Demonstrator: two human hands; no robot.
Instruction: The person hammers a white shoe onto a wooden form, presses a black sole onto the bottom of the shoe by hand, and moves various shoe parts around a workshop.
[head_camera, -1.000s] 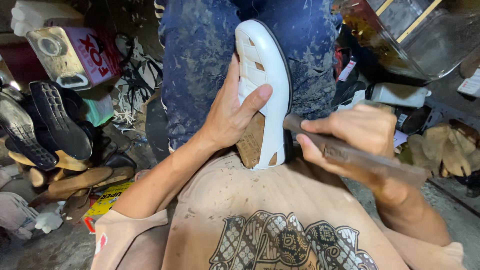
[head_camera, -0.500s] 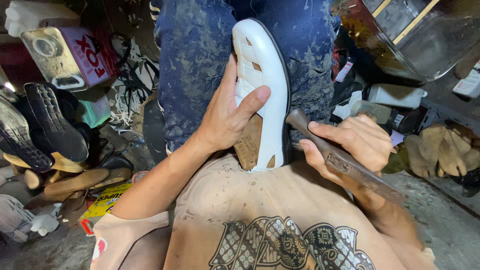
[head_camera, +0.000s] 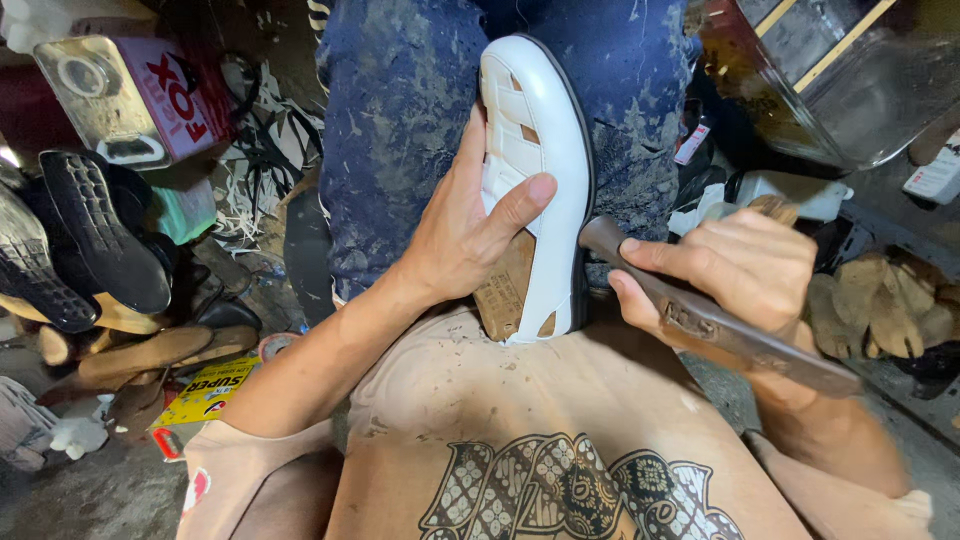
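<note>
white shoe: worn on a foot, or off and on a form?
Off, on a form. The white shoe lies on the lap, wooden last filling its opening, steadied by the left hand; right hand grips a metal tool.

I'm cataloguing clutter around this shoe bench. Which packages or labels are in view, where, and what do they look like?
Metal can: upper left, rectangular, silver with pink and red label.
Flat packet: lower left floor, yellow with red edge.
Small tag: right of blue trousers, white and red.

Workshop clutter, left and right.
Dented metal tin can (head_camera: 130, 95), black rubber shoe soles (head_camera: 95, 235), yellow flat packet (head_camera: 205, 392); worn tan gloves (head_camera: 885, 310) right.
</note>
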